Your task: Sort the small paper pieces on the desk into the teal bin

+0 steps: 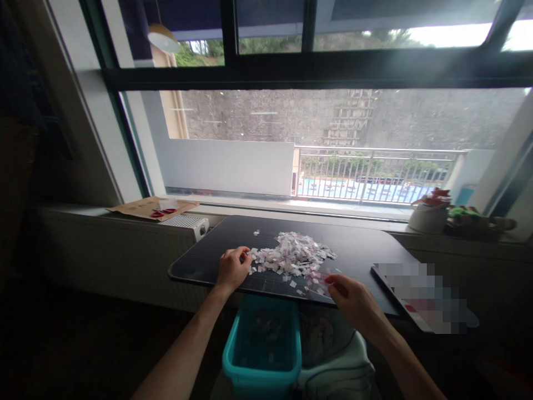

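Observation:
A loose heap of small white and pinkish paper-like scraps [297,250] lies on the dark tabletop [353,244]. At the heap's left edge is my left hand [234,268], its fingers curled and closed. Whatever its fingertips hold is too small to make out. On the near right side of the pile, my right hand [352,297] pinches thumb and finger together at a pinkish, see-through scrap [320,276]. Below the table's near edge stands a turquoise plastic bin [262,373], with some pale bits dimly visible inside.
A pale bag-like container [339,369] sits right of the bin. At the table's right lies a flat, partly blurred-out object [425,297]. Red-handled scissors [163,213] rest on brown paper [141,206] by the window. A white pot [428,216] stands on the sill.

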Demonstrator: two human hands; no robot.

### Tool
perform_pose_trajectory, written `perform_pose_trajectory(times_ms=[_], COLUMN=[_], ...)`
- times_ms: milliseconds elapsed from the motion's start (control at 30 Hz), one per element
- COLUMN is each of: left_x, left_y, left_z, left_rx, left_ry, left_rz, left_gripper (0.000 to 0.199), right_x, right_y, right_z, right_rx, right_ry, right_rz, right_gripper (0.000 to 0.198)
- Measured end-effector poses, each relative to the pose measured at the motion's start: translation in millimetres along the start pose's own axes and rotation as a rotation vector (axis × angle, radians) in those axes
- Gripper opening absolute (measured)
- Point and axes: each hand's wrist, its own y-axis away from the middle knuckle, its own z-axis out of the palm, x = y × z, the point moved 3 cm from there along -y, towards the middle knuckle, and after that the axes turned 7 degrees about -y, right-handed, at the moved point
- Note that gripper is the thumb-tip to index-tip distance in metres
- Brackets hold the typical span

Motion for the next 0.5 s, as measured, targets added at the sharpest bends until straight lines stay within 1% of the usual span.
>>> perform_pose_trajectory(times_ms=[167,333,500], left_x=[0,0,-1], left_y=[0,0,0], left_z=[0,0,0], left_rx=[-0.002,0.002,0.001], left_ry=[0.005,0.007,0.010], left_rz=[0.008,0.013,0.015], left_gripper=[0.017,0.017,0.018], right_x=[6,10,16], right_y=[4,1,1], right_z=[-10,-11,-10], right_rx=[-0.080,-0.059,-0.099], right_ry=[-0.049,-0.101,-0.146], right_rz=[0.067,0.058,0.050], right_gripper=[0.028,0.030,0.030])
